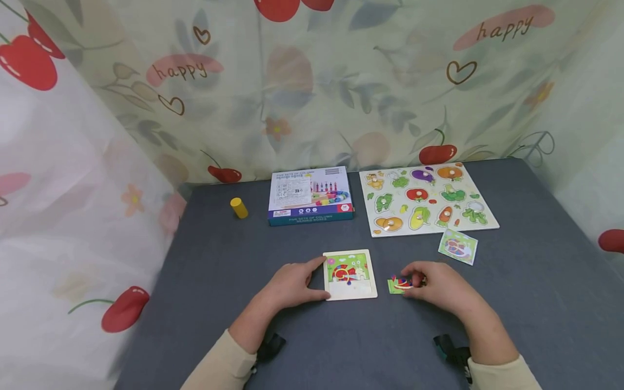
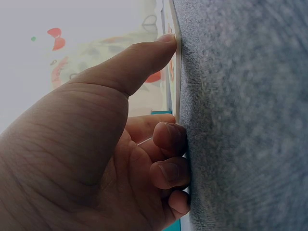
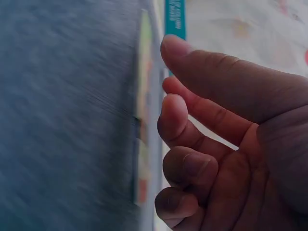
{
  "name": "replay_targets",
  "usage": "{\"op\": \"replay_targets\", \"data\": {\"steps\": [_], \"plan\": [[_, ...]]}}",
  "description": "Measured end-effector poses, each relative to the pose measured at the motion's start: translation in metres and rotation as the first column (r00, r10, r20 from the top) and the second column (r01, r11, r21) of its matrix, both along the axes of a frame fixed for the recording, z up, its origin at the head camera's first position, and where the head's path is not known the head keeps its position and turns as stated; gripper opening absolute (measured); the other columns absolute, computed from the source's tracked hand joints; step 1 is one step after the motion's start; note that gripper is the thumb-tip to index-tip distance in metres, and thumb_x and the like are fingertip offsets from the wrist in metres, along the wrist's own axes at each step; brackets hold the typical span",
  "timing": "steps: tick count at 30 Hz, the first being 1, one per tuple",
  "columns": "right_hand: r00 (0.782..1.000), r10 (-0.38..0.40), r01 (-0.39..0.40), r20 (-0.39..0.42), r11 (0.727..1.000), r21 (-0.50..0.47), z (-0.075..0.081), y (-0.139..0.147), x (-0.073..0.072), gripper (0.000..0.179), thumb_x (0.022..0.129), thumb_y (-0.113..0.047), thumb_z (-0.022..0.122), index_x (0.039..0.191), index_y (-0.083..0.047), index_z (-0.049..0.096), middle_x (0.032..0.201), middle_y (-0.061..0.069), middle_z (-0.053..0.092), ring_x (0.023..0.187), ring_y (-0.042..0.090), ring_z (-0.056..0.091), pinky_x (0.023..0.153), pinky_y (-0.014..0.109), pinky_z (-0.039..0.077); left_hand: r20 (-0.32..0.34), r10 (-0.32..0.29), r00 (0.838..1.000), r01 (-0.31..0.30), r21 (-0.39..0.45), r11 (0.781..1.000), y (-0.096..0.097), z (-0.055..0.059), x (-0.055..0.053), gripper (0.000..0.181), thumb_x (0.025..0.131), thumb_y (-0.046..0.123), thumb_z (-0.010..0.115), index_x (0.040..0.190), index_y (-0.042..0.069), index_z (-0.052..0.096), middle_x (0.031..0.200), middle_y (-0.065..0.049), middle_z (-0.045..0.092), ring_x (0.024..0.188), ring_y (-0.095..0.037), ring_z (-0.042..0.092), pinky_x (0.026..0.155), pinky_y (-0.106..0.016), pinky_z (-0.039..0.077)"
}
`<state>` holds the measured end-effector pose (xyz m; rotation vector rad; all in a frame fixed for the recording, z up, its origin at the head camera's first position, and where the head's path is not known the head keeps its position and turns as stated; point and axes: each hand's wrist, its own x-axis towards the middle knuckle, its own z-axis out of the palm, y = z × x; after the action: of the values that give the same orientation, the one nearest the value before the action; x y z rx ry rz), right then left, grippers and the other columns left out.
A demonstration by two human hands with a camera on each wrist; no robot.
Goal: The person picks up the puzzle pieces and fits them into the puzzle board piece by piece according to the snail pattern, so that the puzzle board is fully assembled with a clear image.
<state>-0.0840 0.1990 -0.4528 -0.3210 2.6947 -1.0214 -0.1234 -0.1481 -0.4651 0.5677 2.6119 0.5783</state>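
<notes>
A small square jigsaw tray (image 1: 349,291) with a pale rim lies on the table, its upper part filled with a snail picture and its lower part bare. My left hand (image 1: 291,284) holds the tray's left edge, thumb and index finger near its corners; the other fingers curl beneath the palm in the left wrist view. To the tray's right, green and red jigsaw pieces (image 1: 394,287) lie on the table, partly hidden by my right hand (image 1: 441,285). In the right wrist view, thumb and fingers hover beside the pieces (image 3: 143,72), gripping none of them.
A picture card (image 1: 458,247) lies behind my right hand, against a vegetable peg puzzle board (image 1: 365,203). At the back stand a boxed bead set (image 1: 312,218) and, left of it, a yellow cylinder (image 1: 239,208). A patterned cloth (image 1: 317,108) hangs behind the table.
</notes>
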Motion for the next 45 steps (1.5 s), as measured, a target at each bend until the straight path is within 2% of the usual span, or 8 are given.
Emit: {"op": "replay_targets", "data": {"steps": [4, 11, 22, 34, 41, 45], "plan": [[1.0, 0.013, -0.012, -0.02, 0.999, 0.035, -0.007, -0.003, -0.001, 0.031, 0.081, -0.021, 0.088, 0.103, -0.009, 0.071, 0.075, -0.004, 0.052, 0.065, 0.012, 0.048, 0.062, 0.03, 0.039, 0.001, -0.003, 1.0, 0.003, 0.002, 1.0, 0.0, 0.0, 0.0, 0.092, 0.083, 0.062, 0.076, 0.159, 0.024, 0.041, 0.073, 0.001, 0.051, 0.067, -0.015, 0.05, 0.059, -0.031, 0.034], [0.999, 0.012, -0.009, -0.044, 0.997, 0.073, -0.008, -0.005, -0.003, 0.022, 0.082, -0.019, 0.086, 0.097, -0.012, 0.072, 0.073, -0.005, 0.051, 0.065, 0.012, 0.047, 0.062, 0.03, 0.038, -0.006, -0.007, 1.0, 0.007, -0.002, 1.0, -0.001, -0.001, 0.0, 0.092, 0.084, 0.062, 0.076, 0.159, 0.024, 0.041, 0.072, 0.001, 0.051, 0.066, -0.014, 0.049, 0.058, -0.031, 0.033], [0.998, -0.006, 0.011, -0.063, 0.997, 0.075, -0.011, -0.007, -0.002, 0.018, 0.081, -0.017, 0.079, 0.096, -0.016, 0.069, 0.073, -0.005, 0.051, 0.063, 0.012, 0.048, 0.059, 0.031, 0.037, -0.004, -0.007, 1.0, 0.007, 0.004, 1.0, -0.001, 0.0, 0.001, 0.092, 0.084, 0.062, 0.076, 0.159, 0.022, 0.041, 0.071, 0.001, 0.05, 0.064, -0.015, 0.048, 0.057, -0.031, 0.032], [0.998, -0.041, 0.043, -0.043, 0.998, 0.034, -0.01, -0.005, 0.0, 0.023, 0.081, -0.017, 0.079, 0.099, -0.016, 0.066, 0.077, -0.004, 0.054, 0.065, 0.012, 0.049, 0.06, 0.031, 0.038, -0.011, -0.01, 1.0, 0.01, 0.0, 1.0, 0.0, 0.0, 0.001, 0.092, 0.084, 0.061, 0.076, 0.159, 0.023, 0.041, 0.072, 0.001, 0.051, 0.064, -0.015, 0.048, 0.057, -0.031, 0.032], [0.996, -0.022, 0.031, -0.081, 0.993, 0.112, -0.009, -0.01, 0.0, 0.021, 0.079, -0.019, 0.077, 0.097, -0.016, 0.066, 0.073, -0.006, 0.051, 0.062, 0.011, 0.047, 0.059, 0.031, 0.036, -0.008, -0.008, 1.0, 0.008, 0.003, 1.0, 0.0, 0.0, 0.001, 0.092, 0.084, 0.062, 0.076, 0.159, 0.023, 0.04, 0.072, 0.001, 0.051, 0.066, -0.015, 0.049, 0.058, -0.031, 0.033], [0.995, 0.0, 0.017, -0.099, 0.987, 0.161, -0.013, -0.014, -0.001, 0.026, 0.082, -0.027, 0.084, 0.1, -0.015, 0.07, 0.071, -0.005, 0.048, 0.062, 0.011, 0.045, 0.059, 0.032, 0.036, -0.008, -0.006, 1.0, 0.006, 0.002, 1.0, 0.0, 0.0, 0.0, 0.092, 0.084, 0.062, 0.076, 0.159, 0.023, 0.04, 0.072, 0.001, 0.051, 0.066, -0.015, 0.048, 0.058, -0.031, 0.033]]}}
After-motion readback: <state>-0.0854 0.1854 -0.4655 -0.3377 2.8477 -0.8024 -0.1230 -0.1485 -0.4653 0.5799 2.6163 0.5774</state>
